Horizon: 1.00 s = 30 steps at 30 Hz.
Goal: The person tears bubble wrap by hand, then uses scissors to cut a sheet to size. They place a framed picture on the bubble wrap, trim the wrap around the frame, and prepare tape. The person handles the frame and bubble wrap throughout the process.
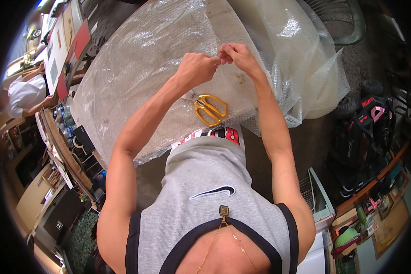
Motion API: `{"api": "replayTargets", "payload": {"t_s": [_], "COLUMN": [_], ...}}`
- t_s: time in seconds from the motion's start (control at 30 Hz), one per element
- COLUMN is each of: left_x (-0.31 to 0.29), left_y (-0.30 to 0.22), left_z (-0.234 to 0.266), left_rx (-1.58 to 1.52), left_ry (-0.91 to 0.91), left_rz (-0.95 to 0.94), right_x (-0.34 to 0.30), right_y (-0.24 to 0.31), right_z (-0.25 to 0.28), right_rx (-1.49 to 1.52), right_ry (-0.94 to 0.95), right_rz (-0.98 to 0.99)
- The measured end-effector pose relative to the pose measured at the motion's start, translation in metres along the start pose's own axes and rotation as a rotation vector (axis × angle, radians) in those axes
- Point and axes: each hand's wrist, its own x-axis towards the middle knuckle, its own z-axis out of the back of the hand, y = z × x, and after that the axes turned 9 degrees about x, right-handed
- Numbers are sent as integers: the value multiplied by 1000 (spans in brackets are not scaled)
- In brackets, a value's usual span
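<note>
A wide sheet of clear bubble wrap [146, 59] spreads out in front of me, wrinkled and shiny. Above it my left hand [197, 68] is closed, its fingers curled and pinched together toward the right. My right hand [240, 57] meets it fingertip to fingertip, also in a pinch. Whatever lies between the fingers is too small or hidden to make out. Scissors [208, 109] with golden-yellow handles rest on the wrap just below my left hand, close to my body. Their blades are partly hidden by my left wrist.
More bubble wrap [301, 64] bulges in a loose roll at the right. Beyond it stands a green chair [351, 23]. A black and red wheeled machine [365, 123] is on the right. Cluttered shelving [61, 150] lines the left, where another person in a white shirt [27, 93] is.
</note>
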Motion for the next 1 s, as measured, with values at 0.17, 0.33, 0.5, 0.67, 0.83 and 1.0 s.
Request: {"api": "replayTargets", "payload": {"t_s": [0.17,0.33,0.5,0.67,0.83,1.0], "left_x": [-2,-2,-8,-19,-37,-52], "left_y": [-2,-5,-6,-7,-10,-14], "left_z": [-2,-5,-1,8,13,11], "left_rx": [10,0,-59,-90,-157,-167], "left_ry": [-25,-50,-95,-92,-108,-109], "left_rz": [-1,2,-12,0,27,59], "right_x": [-11,-15,-12,-12,-5,21], "right_y": [12,17,12,3,-4,-4], "right_z": [-8,-20,-16,0,24,47], "right_rx": [70,-241,-152,-328,-527,-890], "right_ry": [-1,-53,-44,-28,-174,-403], "right_rz": [-67,72,148,283,339,629]}}
